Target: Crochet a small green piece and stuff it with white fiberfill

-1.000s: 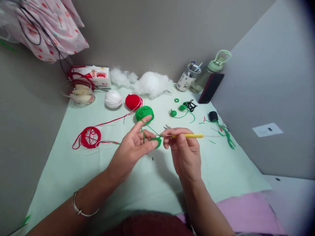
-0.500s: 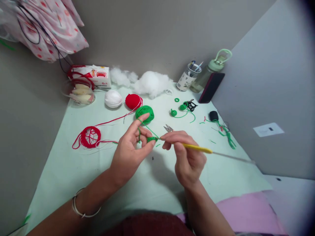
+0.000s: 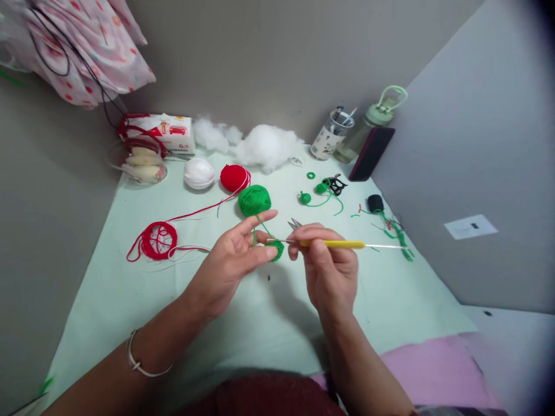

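Between thumb and fingers, my left hand (image 3: 229, 260) pinches a small green crochet piece (image 3: 276, 249). Green yarn runs from it over the raised index finger, close to the green yarn ball (image 3: 254, 200) behind. My right hand (image 3: 332, 271) grips a crochet hook (image 3: 338, 244) by its yellow handle, like a pen. The hook's thin metal end reaches left to the top edge of the green piece; a second metal shaft sticks out to the right. Just behind my right fingers show the blade tips of scissors (image 3: 294, 223), the rest hidden.
A red yarn ball (image 3: 235, 178), a white yarn ball (image 3: 199, 173) and a red yarn coil (image 3: 159, 241) lie left. White stuffing (image 3: 269, 148) is at the back. Small green crochet pieces (image 3: 305, 198), a phone (image 3: 372, 153), a pen jar (image 3: 326, 138) and a bottle (image 3: 362, 130) stand right.
The green piece has turned so its rounded face shows. My left index finger has lowered towards the right, and the hook has swung to nearly level, its tip moving left over the piece.
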`<action>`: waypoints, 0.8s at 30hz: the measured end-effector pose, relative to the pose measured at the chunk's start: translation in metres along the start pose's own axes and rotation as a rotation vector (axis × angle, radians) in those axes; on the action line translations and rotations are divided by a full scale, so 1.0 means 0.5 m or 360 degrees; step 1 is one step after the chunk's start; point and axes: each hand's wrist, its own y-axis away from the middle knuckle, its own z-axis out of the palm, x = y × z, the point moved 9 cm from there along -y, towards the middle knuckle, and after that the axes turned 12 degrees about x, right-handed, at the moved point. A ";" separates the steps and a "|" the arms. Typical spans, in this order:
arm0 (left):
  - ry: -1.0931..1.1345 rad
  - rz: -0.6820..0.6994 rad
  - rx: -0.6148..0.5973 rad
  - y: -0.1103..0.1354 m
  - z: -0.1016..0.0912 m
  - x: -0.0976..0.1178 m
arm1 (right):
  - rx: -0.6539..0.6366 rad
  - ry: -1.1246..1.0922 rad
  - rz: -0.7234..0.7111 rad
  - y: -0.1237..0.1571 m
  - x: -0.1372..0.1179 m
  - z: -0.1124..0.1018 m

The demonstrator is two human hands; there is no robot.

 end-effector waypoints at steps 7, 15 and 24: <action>-0.0049 0.0226 0.0102 0.003 -0.004 -0.004 | -0.0095 0.0696 -0.0638 0.043 -0.048 0.024; 0.0143 -0.0086 0.0047 -0.002 0.001 -0.013 | 0.0064 0.0261 -0.0190 0.011 -0.017 -0.013; -0.0158 0.0170 0.0005 0.006 0.001 -0.003 | 0.0055 -0.0156 0.0418 0.003 0.047 -0.008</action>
